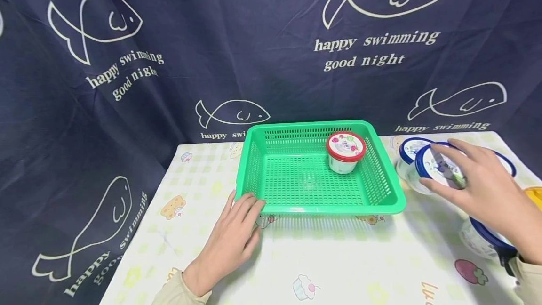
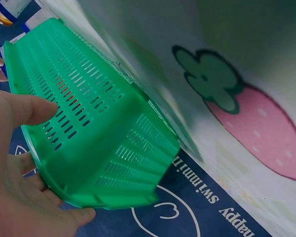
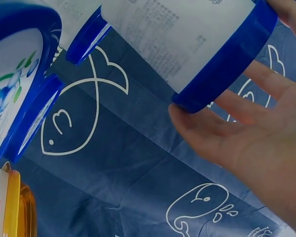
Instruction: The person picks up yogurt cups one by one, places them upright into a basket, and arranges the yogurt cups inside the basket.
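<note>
A green perforated basket [image 1: 313, 209] stands on the table, and my left hand [image 1: 233, 234] holds its near left corner. In the left wrist view the thumb lies against the basket's outer wall [image 2: 103, 133], with the other fingers over the rim. A white tub with a red lid [image 1: 346, 147] sits inside at the right. To the right of the basket, my right hand [image 1: 487, 187] grips a blue-lidded tub [image 1: 440, 166] by its lid. The right wrist view shows fingers curved around the lid's blue rim [image 3: 227, 64]; some fingertips are hidden behind it.
More blue-lidded tubs stand close by: one behind the held tub [image 1: 412, 147], one partly hidden beyond my right hand, and a nearer tub [image 1: 478, 239] under my right wrist. A yellow-topped container [image 1: 535, 194] is at the right edge. A dark fish-print curtain [image 1: 271, 51] hangs behind the table.
</note>
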A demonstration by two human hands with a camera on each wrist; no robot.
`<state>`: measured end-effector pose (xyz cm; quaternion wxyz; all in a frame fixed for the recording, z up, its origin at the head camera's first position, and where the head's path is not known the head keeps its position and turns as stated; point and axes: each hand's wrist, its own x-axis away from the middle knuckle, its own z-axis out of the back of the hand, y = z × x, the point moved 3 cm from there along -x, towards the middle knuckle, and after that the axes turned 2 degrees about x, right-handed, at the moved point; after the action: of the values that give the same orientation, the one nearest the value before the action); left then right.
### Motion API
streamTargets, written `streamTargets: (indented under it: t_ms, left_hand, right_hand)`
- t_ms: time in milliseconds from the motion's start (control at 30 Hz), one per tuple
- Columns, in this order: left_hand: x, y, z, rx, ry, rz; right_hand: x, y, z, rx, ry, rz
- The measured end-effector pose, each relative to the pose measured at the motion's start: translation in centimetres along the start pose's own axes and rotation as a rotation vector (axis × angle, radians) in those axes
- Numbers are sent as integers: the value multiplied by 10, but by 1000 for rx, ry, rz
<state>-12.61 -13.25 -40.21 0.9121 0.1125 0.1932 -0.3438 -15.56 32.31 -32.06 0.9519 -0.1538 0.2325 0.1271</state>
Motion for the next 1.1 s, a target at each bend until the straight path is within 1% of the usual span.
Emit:
streamTargets:
  t_ms: [300,400,567,633,867,1100]
  left_hand:
    - [0,0,1,-7,1,-6]
    - [0,0,1,-9,4,-10]
    - [1,0,1,-9,5,-12]
    - [1,0,0,-11,4,-12]
    - [1,0,0,-22,-1,-7]
    - [1,0,-1,-21,-8,-2]
  right_hand:
    - [-2,-6,6,-21,96,33]
    - [-3,-8,6,-24,111,40]
    - [-3,-9,7,-38,120,28]
    - [-3,-10,9,-52,137,34]
    - [-6,-15,14,-97,209,96]
    - [-5,-18,20,-121,247,88]
